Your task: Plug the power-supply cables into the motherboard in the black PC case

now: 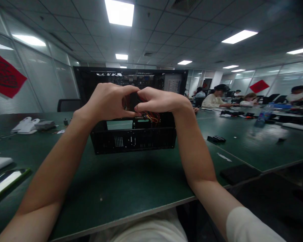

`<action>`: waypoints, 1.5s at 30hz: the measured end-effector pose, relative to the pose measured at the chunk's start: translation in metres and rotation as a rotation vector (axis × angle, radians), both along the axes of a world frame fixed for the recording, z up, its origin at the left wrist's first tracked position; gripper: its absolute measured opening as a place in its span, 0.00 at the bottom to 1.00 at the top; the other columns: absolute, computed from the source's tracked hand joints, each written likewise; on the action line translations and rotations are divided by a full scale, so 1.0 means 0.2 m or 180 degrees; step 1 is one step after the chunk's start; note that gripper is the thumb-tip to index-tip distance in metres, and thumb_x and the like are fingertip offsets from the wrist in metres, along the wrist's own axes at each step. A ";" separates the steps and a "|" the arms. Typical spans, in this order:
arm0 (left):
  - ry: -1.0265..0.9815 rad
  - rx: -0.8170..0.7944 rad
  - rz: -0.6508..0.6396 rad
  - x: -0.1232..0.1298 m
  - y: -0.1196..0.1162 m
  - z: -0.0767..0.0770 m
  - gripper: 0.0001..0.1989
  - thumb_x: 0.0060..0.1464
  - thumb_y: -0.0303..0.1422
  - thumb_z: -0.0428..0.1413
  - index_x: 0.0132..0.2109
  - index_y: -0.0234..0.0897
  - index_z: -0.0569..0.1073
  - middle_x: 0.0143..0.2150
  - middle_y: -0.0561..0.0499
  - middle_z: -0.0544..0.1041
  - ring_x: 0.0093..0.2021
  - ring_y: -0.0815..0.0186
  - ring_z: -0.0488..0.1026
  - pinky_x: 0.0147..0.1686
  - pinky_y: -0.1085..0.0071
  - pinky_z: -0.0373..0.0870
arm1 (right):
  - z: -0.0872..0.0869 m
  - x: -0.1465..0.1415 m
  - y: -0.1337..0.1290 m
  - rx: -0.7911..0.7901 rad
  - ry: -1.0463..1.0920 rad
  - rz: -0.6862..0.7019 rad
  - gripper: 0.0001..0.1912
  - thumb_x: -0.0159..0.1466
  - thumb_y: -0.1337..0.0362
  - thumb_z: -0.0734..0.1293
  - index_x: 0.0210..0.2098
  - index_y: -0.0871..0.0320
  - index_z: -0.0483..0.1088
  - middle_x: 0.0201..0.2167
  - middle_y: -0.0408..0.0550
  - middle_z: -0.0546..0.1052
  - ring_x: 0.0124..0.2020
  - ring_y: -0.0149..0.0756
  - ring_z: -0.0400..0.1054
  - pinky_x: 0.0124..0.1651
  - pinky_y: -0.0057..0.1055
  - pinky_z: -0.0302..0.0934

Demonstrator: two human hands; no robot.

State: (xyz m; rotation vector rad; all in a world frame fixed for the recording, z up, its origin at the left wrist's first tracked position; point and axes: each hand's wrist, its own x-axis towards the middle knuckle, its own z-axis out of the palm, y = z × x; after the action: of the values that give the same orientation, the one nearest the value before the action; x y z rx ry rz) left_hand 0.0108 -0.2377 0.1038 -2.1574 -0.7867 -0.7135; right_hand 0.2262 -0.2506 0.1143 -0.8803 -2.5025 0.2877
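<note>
Beneath the right grip (158, 100), wires (153, 117) in the case (147, 138) could snag if tugged; whether it or the left grip (109, 102) holds anything cannot be told.

Arms (62, 161) are out front, right wrist (183, 102) bent pretty hard, left grip (108, 101) and right grip (160, 100) basically fingertip to fingertip.

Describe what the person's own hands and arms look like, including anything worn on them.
The left hand and right hand show no gloves, and no watch or bracelet shows. Both forearms are bare. A plain off-white sleeve covers the right upper arm; no left sleeve is visible.
</note>
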 end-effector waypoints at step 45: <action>0.0540 -0.0162 -0.0224 0.00 0.06 -0.03 0.36 0.54 0.58 0.57 0.59 0.36 0.79 0.36 0.49 0.84 0.36 0.60 0.77 0.36 0.69 0.68 | -0.01 0.00 0.02 -0.0020 -0.0467 -0.0117 0.09 0.60 0.67 0.74 0.30 0.58 0.69 0.25 0.42 0.70 0.29 0.31 0.61 0.27 0.28 0.53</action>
State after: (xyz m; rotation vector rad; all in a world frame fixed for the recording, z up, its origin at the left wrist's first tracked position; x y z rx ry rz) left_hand 0.0104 -0.2251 0.0986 -2.2666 -0.6488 -0.5420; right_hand 0.2257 -0.2468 0.1129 -0.9815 -2.6173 0.2264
